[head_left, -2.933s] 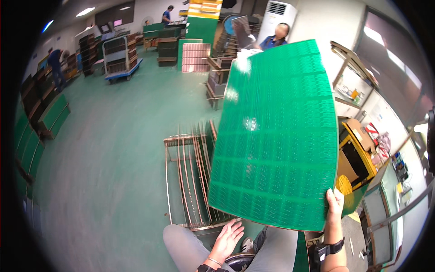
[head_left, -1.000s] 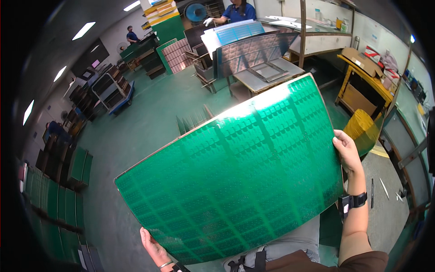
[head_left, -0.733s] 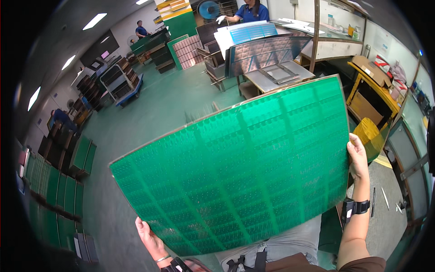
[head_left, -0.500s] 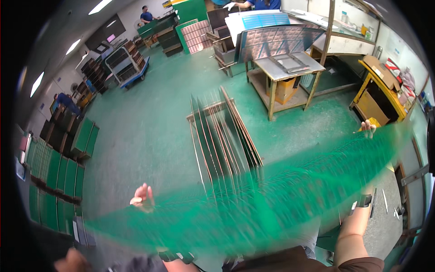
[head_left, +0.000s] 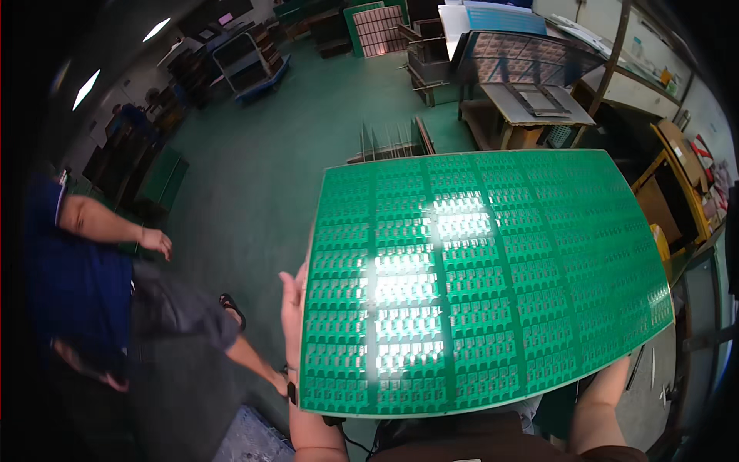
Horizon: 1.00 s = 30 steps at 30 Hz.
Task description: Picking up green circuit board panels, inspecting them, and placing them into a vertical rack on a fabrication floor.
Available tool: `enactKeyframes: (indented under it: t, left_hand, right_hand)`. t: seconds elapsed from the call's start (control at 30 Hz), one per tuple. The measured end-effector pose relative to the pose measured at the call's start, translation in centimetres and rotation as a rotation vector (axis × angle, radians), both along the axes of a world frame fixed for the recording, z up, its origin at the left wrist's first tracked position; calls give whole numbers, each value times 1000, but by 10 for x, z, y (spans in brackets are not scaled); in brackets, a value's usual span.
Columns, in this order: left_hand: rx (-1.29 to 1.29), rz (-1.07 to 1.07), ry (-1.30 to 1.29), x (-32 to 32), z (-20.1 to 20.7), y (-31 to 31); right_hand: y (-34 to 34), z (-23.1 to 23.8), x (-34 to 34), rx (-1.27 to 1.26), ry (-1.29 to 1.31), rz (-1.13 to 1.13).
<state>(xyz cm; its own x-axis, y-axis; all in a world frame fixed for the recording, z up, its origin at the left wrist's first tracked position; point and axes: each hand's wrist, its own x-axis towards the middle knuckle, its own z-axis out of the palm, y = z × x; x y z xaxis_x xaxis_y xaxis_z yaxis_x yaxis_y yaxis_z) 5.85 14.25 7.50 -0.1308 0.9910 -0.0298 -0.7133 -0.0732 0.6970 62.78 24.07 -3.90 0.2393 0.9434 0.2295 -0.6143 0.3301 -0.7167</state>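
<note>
A large green circuit board panel (head_left: 493, 285), covered in rows of small repeated patterns, is tilted up before me with its face in view and bright glare on its left half. My left hand (head_left: 291, 308) grips its left edge, thumb showing beside the edge and the other fingers mostly hidden behind. At the lower right my right forearm (head_left: 604, 400) runs up behind the panel, which hides that hand. Just beyond the far edge stands a rack (head_left: 391, 148) with thin upright boards, mostly covered by the panel.
Close on my left is a person in a dark blue top (head_left: 85, 269), one arm stretched toward me. A metal-topped table (head_left: 531, 104) with a frame on it stands at the far right, near a yellow shelf (head_left: 677, 200) with boxes. A wheeled cart (head_left: 258, 73) is far left.
The panel was a blurred green sweep with fingers of both hands showing; now it is steady, its face turned to me. The right hand went out of sight. A person came in at left.
</note>
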Motion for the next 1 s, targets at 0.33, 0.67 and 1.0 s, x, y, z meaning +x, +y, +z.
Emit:
enactKeyframes:
  t: [0.33,0.67,1.0]
  left_hand:
    - [-1,1,44,15,-19,14]
    - [47,-98,160,8,-32,6]
    - [38,58,133,-11,-50,-9]
  right_hand:
    - [-38,-61,29,47,213,117]
    - [-52,-35,-22,-266,426,-92]
    - [-68,-21,-65,-115,399,-53]
